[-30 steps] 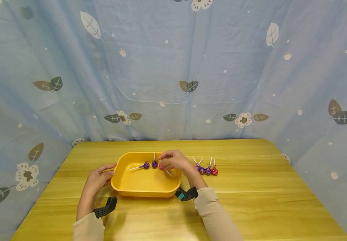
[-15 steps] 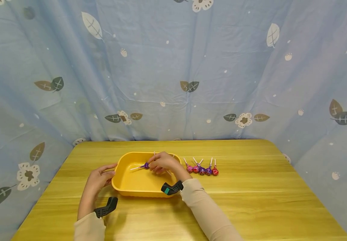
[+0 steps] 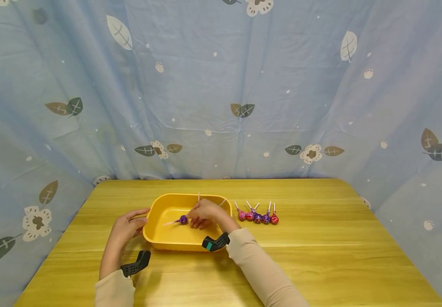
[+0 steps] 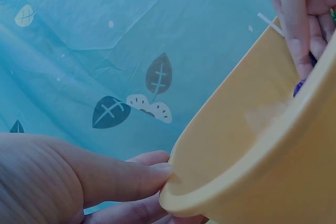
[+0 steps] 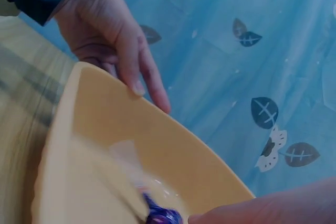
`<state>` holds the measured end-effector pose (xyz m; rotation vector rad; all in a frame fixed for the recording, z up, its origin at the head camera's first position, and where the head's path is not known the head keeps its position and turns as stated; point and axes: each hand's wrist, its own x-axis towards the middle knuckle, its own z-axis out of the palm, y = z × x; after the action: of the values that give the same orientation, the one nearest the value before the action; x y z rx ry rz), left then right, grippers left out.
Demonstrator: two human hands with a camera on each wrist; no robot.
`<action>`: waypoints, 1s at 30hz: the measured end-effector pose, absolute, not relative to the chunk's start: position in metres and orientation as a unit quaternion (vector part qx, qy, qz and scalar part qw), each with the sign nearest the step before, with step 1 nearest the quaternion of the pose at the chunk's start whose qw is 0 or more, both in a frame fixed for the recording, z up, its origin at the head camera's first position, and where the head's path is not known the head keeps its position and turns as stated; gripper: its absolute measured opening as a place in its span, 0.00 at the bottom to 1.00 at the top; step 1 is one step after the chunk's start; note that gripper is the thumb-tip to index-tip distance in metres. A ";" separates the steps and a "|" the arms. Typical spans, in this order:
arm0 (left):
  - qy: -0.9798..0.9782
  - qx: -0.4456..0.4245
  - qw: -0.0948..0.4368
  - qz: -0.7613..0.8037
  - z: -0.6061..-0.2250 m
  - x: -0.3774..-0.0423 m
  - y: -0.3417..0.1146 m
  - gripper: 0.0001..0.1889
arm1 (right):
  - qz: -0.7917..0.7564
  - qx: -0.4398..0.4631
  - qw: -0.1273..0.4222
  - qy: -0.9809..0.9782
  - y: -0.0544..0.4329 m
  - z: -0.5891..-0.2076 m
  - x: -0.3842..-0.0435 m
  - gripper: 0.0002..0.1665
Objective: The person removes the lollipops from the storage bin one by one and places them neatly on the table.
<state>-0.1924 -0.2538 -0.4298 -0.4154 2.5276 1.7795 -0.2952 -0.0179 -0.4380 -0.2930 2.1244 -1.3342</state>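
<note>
My left hand (image 3: 124, 228) holds the left end of a yellow plastic tub (image 3: 174, 246). Its thumb (image 4: 139, 179) presses the rim, with the fingers behind. My right hand (image 3: 207, 213) reaches into the tub and pinches the head of a purple-wrapped lollipop (image 3: 183, 219). In the right wrist view the thumb (image 5: 247, 213) touches that purple head (image 5: 164, 216); the other fingers lie out of frame. The lollipop's white stick points left and is blurred. More white lollipop sticks (image 3: 199, 197) show along the tub's back wall, their heads hidden by the right hand.
Right of the tub, several lollipops lie in a row on the wooden table (image 3: 320, 247), among them a pink one (image 3: 241, 215) and a red one (image 3: 274, 219). A blue patterned curtain (image 3: 205, 85) hangs behind and beside the table.
My right hand moved left inside the tub, let go of a pink lollipop and reached a purple one. That lollipop has shifted slightly toward the front. The left hand stays on the rim.
</note>
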 end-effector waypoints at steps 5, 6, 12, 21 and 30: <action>0.811 -0.134 0.009 0.570 -0.430 -0.192 -0.253 0.22 | -0.505 -0.122 0.294 0.802 -0.022 -0.440 -0.293 0.08; 0.811 -0.133 0.009 0.570 -0.430 -0.192 -0.253 0.22 | -0.508 -0.124 0.292 0.801 -0.023 -0.440 -0.292 0.08; 0.810 -0.131 0.007 0.572 -0.431 -0.193 -0.253 0.22 | -0.508 -0.123 0.276 0.807 -0.033 -0.438 -0.289 0.06; 0.809 -0.127 0.009 0.573 -0.430 -0.193 -0.254 0.22 | -0.458 -0.148 0.250 0.840 -0.046 -0.441 -0.287 0.06; 0.809 -0.132 0.008 0.572 -0.430 -0.194 -0.254 0.22 | -0.419 -0.168 0.235 0.861 -0.050 -0.444 -0.285 0.05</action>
<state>-0.1937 -0.2536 -0.4297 -0.4140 2.5305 1.7887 -0.2847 -0.0501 -0.4439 -0.4623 2.3626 -1.1493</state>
